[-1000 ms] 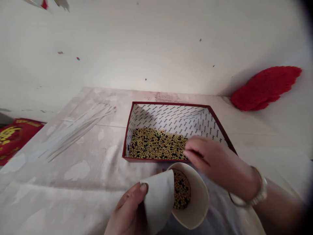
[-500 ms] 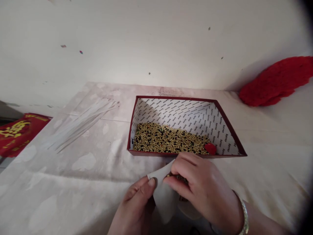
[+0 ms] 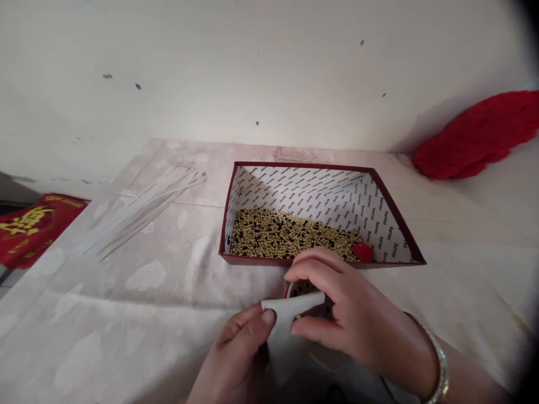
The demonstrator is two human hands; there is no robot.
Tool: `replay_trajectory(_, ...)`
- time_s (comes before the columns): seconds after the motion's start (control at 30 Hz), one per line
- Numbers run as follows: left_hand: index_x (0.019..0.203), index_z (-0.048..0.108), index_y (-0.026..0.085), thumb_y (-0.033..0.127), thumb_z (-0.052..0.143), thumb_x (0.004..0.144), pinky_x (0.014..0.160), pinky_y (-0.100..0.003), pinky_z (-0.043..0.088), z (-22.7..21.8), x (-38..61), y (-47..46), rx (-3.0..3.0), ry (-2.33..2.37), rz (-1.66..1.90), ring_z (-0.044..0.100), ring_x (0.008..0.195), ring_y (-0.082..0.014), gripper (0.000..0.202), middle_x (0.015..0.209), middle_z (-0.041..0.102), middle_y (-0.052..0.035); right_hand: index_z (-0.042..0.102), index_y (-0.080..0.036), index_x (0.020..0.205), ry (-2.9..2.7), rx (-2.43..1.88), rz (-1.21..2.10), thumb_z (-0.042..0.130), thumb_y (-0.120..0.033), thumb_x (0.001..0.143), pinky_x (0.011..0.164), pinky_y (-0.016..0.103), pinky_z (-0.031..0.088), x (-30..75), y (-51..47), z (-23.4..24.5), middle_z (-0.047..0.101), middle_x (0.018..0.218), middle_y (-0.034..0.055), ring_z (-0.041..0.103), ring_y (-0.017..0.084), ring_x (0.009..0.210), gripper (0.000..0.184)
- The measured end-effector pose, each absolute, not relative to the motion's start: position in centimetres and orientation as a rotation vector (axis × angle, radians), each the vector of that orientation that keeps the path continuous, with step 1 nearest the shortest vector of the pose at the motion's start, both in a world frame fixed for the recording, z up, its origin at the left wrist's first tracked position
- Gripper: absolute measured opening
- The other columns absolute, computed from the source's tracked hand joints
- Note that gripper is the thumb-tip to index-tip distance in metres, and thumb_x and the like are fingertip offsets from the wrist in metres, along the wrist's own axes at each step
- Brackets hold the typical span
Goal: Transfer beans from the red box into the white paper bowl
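My left hand [image 3: 238,350] pinches the side of a flat white pouch [image 3: 286,334] between thumb and fingers. My right hand [image 3: 337,303] reaches over the pouch's top edge, its thumb and fingers parted, and wears a bracelet [image 3: 440,373]. A pale bean [image 3: 298,317] shows by the right thumb tip. Behind the pouch stands a cup-like container with a red and white rim [image 3: 288,289], with beans [image 3: 304,287] inside; the hand and pouch hide most of it. Just beyond, a dark red box [image 3: 256,260] holds many yellow and black beans [image 3: 280,235].
A round red object [image 3: 362,252] lies among the beans at the box's right. On the pale tablecloth [image 3: 138,314], a bundle of white strips [image 3: 147,216] lies left. A red printed bag [image 3: 37,230] is past the table's left edge; a fluffy red thing [image 3: 475,137] rests back right.
My right thumb and fingers have spread apart from a closed pinch over the pouch. The pouch's top edge has tipped flatter, uncovering the container's rim and beans. The left hand keeps its hold.
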State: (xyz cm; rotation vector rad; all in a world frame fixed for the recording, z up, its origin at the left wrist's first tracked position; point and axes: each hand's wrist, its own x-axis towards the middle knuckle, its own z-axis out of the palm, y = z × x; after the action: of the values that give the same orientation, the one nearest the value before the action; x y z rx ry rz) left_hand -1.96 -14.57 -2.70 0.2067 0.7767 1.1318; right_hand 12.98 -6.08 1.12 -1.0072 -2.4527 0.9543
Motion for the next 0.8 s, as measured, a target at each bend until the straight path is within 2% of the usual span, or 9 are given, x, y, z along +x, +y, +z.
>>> replay_trajectory(0.13, 0.094, 0.068, 0.015, 0.034, 0.059, 0.078, 0.077, -0.034, 0.045, -2.6, -2.1, -14.6, 0.231, 0.768, 1.093, 0.062, 0.076, -0.0222, 0.027, 0.075, 0.068, -0.0076, 0.055, -0.021, 0.098, -2.442, -1.049, 1.013, 0.071, -0.017, 0.067, 0.083, 0.030, 0.042, 13.2, -6.3, 1.2, 0.053, 0.102, 0.0023, 0.049, 0.017, 0.096, 0.035)
replay_trajectory(0.27, 0.089, 0.070, 0.015, 0.031, 0.060, 0.077, 0.073, -0.030, 0.044, -2.8, -1.9, -14.8, 0.270, 0.799, 1.089, 0.061, 0.073, -0.0193, 0.022, 0.073, 0.068, -0.0059, 0.056, -0.021, 0.097, -2.437, -1.048, 1.075, 0.075, -0.022, 0.063, 0.080, 0.031, 0.043, 12.4, -6.6, 1.1, 0.054, 0.099, 0.0013, 0.050, 0.017, 0.093, 0.039)
replay_trajectory(0.4, 0.092, 0.069, 0.016, 0.030, 0.061, 0.077, 0.074, -0.030, 0.045, -2.9, -1.8, -14.8, 0.235, 0.803, 1.094, 0.062, 0.076, -0.0202, 0.023, 0.071, 0.068, -0.0057, 0.055, -0.022, 0.098, -2.414, -1.053, 1.102, 0.068, -0.019, 0.068, 0.077, 0.030, 0.043, 12.6, -6.6, 1.2, 0.055, 0.099, 0.0012, 0.052, 0.017, 0.090, 0.032)
replay_trajectory(0.63, 0.106, 0.064, 0.018, 0.032, 0.060, 0.079, 0.083, -0.037, 0.045, -2.3, -1.7, -14.4, 0.131, 0.769, 1.058, 0.062, 0.090, -0.0251, 0.031, 0.095, 0.068, -0.0102, 0.053, -0.021, 0.090, -2.368, -1.295, 0.898, 0.059, -0.013, 0.074, 0.068, 0.032, 0.045, 14.9, -6.6, 0.8, 0.054, 0.088, 0.0019, 0.053, 0.016, 0.076, 0.019)
replay_trajectory(0.8, 0.107, 0.064, 0.018, 0.034, 0.059, 0.079, 0.090, -0.040, 0.041, -2.5, -1.8, -14.2, 0.130, 0.779, 1.051, 0.060, 0.099, -0.0270, 0.033, 0.101, 0.068, -0.0119, 0.051, -0.022, 0.091, -2.332, -1.333, 0.714, 0.055, -0.016, 0.077, 0.064, 0.030, 0.046, 16.6, -6.5, 0.4, 0.054, 0.084, 0.0020, 0.052, 0.016, 0.073, 0.016)
